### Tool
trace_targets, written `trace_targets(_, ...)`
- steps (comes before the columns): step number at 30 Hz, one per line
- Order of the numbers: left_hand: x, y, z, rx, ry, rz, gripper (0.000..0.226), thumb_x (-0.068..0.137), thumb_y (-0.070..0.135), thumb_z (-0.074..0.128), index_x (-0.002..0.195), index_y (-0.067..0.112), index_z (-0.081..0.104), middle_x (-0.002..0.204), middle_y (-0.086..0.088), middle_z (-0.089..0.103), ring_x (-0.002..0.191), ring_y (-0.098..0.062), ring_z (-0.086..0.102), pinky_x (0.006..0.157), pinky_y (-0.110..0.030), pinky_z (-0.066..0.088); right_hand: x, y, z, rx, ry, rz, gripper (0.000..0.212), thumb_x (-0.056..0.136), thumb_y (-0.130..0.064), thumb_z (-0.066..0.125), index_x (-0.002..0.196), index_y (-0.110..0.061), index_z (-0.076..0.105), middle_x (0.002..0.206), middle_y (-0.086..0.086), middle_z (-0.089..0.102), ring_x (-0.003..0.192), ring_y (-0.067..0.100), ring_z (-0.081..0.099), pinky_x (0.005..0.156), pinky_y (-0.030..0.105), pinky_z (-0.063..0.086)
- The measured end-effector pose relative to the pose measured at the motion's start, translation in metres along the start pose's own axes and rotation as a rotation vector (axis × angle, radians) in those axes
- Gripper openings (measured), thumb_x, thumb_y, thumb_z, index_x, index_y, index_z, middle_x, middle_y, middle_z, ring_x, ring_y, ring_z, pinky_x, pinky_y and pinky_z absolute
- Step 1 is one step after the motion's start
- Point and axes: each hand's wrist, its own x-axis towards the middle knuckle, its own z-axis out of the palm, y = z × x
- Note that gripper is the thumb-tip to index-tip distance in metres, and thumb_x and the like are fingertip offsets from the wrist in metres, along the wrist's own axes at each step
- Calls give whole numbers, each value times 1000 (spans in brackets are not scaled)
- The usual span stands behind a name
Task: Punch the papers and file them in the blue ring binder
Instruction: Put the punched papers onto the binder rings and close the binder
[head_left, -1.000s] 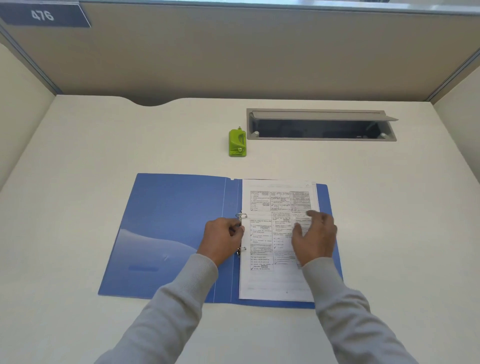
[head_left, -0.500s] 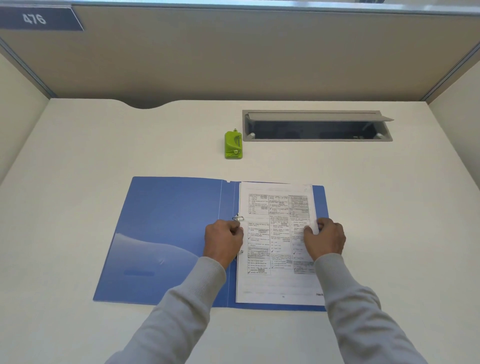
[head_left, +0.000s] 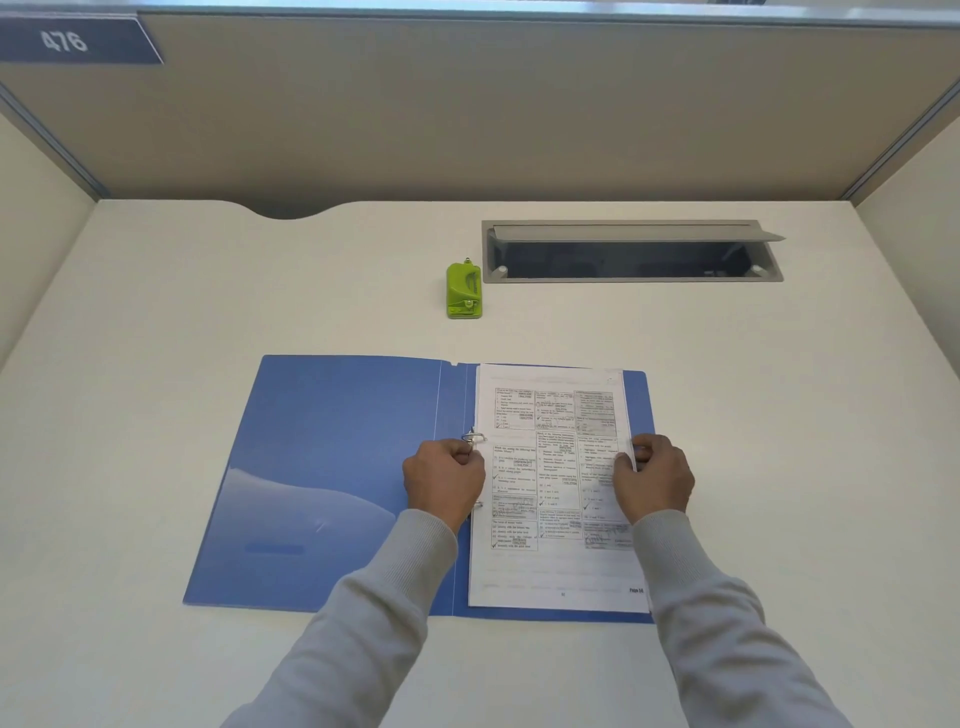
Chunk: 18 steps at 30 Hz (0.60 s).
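Observation:
The blue ring binder (head_left: 332, 467) lies open on the desk in front of me. Printed papers (head_left: 550, 478) rest on its right half, their left edge at the metal rings (head_left: 474, 438). My left hand (head_left: 444, 480) is closed on the ring mechanism at the spine; the lower ring is mostly hidden behind it. My right hand (head_left: 655, 478) pinches the right edge of the papers at mid height. A small green hole punch (head_left: 464, 291) stands farther back on the desk, apart from both hands.
A grey cable tray (head_left: 631, 252) with its lid open is set into the desk behind the binder, right of the punch. Beige partition walls close the desk at the back and both sides. A blue "476" sign (head_left: 72, 41) sits top left.
My right hand slid from lying flat on the page to the papers' right edge and closed on it. My left hand stayed at the rings.

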Motion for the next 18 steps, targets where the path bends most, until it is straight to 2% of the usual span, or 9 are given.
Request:
trace_targets(2, -1, 2, -1, -4, -5, -13, 20, 89, 18, 62, 89, 13, 82, 81, -4, 77, 70, -15, 57, 76, -24, 52, -1, 1, 0, 0, -5, 3, 27, 91, -5, 66, 118, -3, 69, 114, 21, 65, 108, 37, 62, 95, 28, 40)
trace_targets(5, -2, 3, -1, -6, -8, -7, 20, 89, 17, 62, 93, 16, 82, 83, -1, 78, 78, -18, 66, 78, -27, 57, -1, 2, 0, -4, -13, -3, 26, 91, -5, 66, 117, -4, 71, 116, 21, 64, 108, 37, 63, 97, 28, 41)
trace_targets(9, -4, 3, -2, 10, -2, 2, 21, 90, 14, 62, 96, 16, 82, 81, 1, 76, 73, -16, 63, 69, -22, 47, -1, 3, 0, -2, -13, -10, 26, 91, -3, 66, 115, -5, 73, 115, 21, 64, 106, 38, 64, 99, 29, 42)
trace_targets(12, -4, 3, -3, 26, 10, 8, 21, 91, 12, 62, 96, 14, 82, 82, -2, 76, 71, -16, 61, 67, -21, 46, -1, 3, 0, -6, -19, -15, 26, 90, -3, 65, 115, -6, 73, 114, 21, 63, 105, 37, 64, 99, 29, 42)
trace_targets(14, -3, 1, -2, 42, 2, 21, 21, 91, 12, 61, 91, 13, 82, 75, 0, 72, 64, -13, 59, 58, -14, 44, 0, 3, 0, -10, -19, -20, 26, 90, -3, 65, 115, -6, 73, 113, 21, 63, 105, 37, 63, 98, 28, 41)
trace_targets(16, -3, 0, -1, 48, -8, 34, 21, 92, 12, 61, 87, 13, 81, 70, 3, 69, 57, -10, 56, 45, -4, 34, -1, 3, 0, -15, -21, -22, 27, 90, -3, 65, 115, -7, 72, 113, 21, 63, 105, 36, 63, 97, 28, 41)
trace_targets(18, -3, -2, 0, 50, -14, 39, 20, 92, 12, 62, 87, 14, 81, 71, 4, 70, 59, -11, 60, 44, -5, 35, -1, 3, 0, -18, -20, -20, 27, 89, -3, 66, 115, -7, 72, 112, 19, 63, 104, 36, 63, 97, 29, 41)
